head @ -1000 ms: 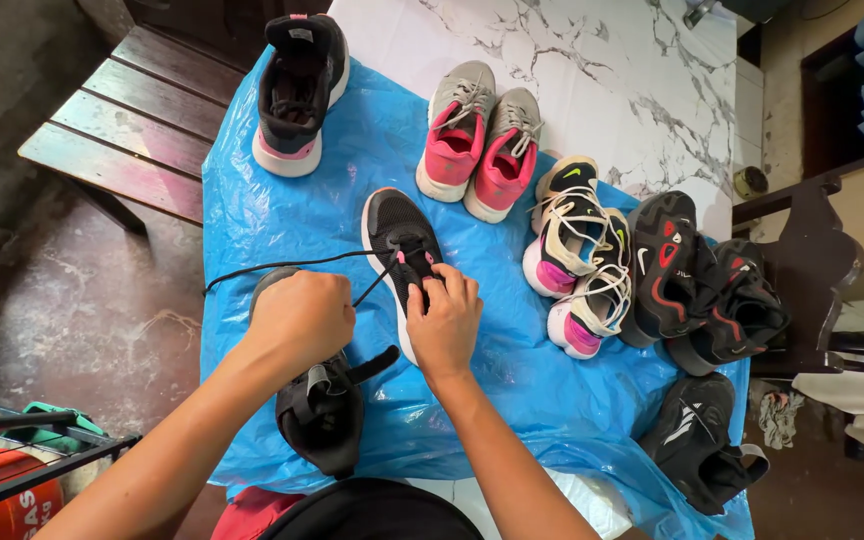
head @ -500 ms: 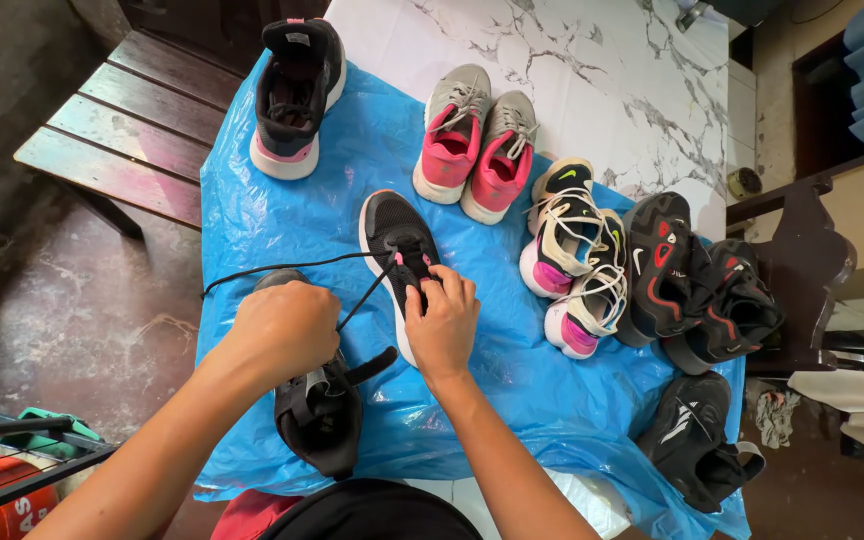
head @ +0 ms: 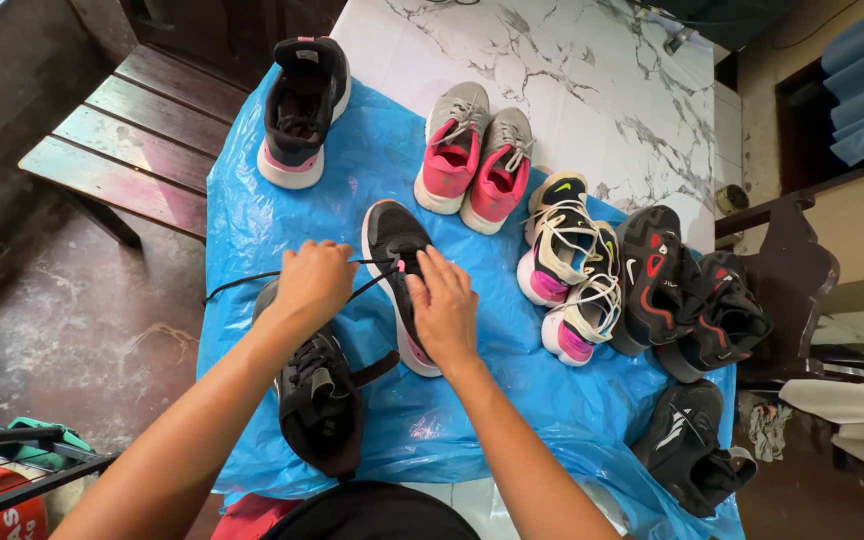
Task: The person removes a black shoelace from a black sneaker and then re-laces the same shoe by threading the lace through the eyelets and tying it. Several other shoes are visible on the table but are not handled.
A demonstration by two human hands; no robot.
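**Desk:** Fingers first, please. What are they doing?

**Photographer:** Those of the right hand are pressed together on the tongue of a black sneaker with a pink-edged sole, pinning it to the blue plastic sheet near the middle of the marble table. The left hand is closed in a fist around a black shoelace, which runs from the eyelets out to the sheet's left edge.

**Desk:** Anything changed from a second ago?

**Photographer:** The left hand has come up and in, close beside the shoe. The lace, earlier stretched well above it, now passes straight through the fist. I'd judge the lacing is mid-way, with slack being drawn through.

**Desk:** Shoe count?

**Photographer:** Ten, as far as I can tell. The one in hand, a black shoe under the left forearm, a black-and-pink sneaker standing alone at top left, two grey-and-pink sneakers, two white-and-black sneakers with pink heels, two black-and-red sneakers, and one black shoe at lower right.
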